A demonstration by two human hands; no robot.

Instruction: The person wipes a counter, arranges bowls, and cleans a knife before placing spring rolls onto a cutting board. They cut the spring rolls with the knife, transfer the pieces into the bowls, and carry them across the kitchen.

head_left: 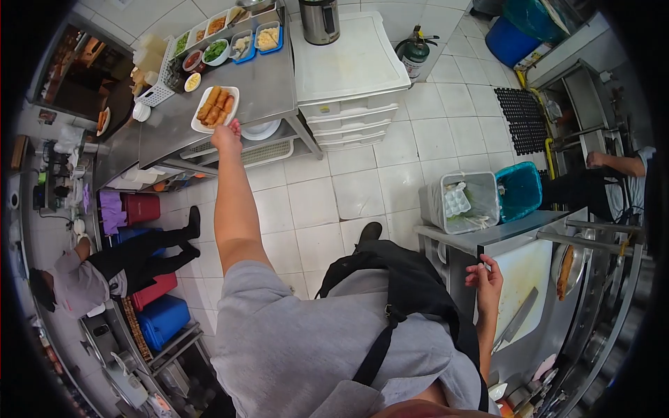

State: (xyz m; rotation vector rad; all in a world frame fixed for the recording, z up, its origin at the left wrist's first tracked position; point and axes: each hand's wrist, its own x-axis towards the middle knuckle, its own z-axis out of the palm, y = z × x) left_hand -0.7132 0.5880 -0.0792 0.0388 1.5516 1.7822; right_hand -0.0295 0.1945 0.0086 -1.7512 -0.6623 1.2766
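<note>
My left arm is stretched forward, and my left hand [227, 137] pinches the near edge of a white dish [233, 94]. Several golden-brown fried rolls [214, 108] lie side by side in that dish. It overlaps the front of the steel counter [268, 90] in this view. My right hand [486, 279] hangs at my side with nothing in it, fingers loosely bent and apart. Close beside it are a white cutting board [519, 279] and a large knife [517, 319] lying across the board.
Ingredient tubs [267, 37] line the back of the counter, near a small yellow-filled bowl [192, 82]. White drawers [348, 63] adjoin it. Two bins [460, 219] stand at right. One person [90, 268] works at left, another [624, 174] at far right.
</note>
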